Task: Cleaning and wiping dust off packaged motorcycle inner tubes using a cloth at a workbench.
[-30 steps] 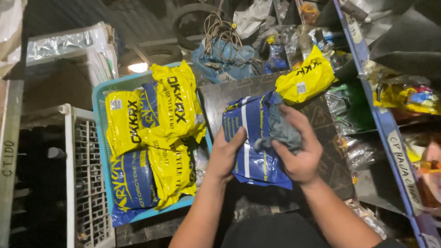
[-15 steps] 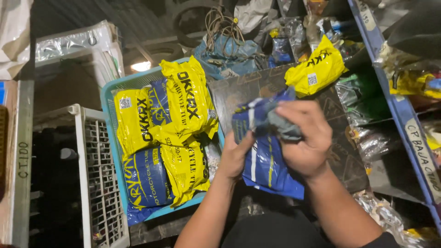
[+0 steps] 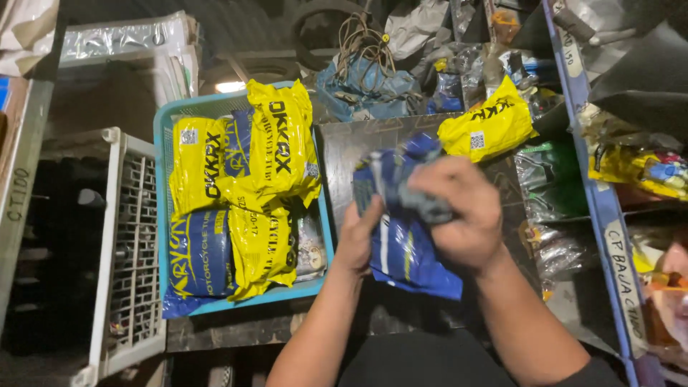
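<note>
Here the right hand (image 3: 466, 215) rubs a grey cloth (image 3: 423, 204) over the blue packet (image 3: 408, 251) at centre, gripped by the left hand (image 3: 358, 240); next, probably into the basket (image 3: 161, 129) at nine o'clock.

The right hand (image 3: 466, 218) is now curling into a closed fist over the crumpled grey cloth (image 3: 423, 204), where a second ago its fingers were lying spread; it is pressing that cloth higher on the glossy blue plastic packet (image 3: 408, 251), nearer the top edge; the left hand (image 3: 358, 240) is sliding from the packet's face to its left edge; the packet is tilting more upright and crumpling at its top.
</note>
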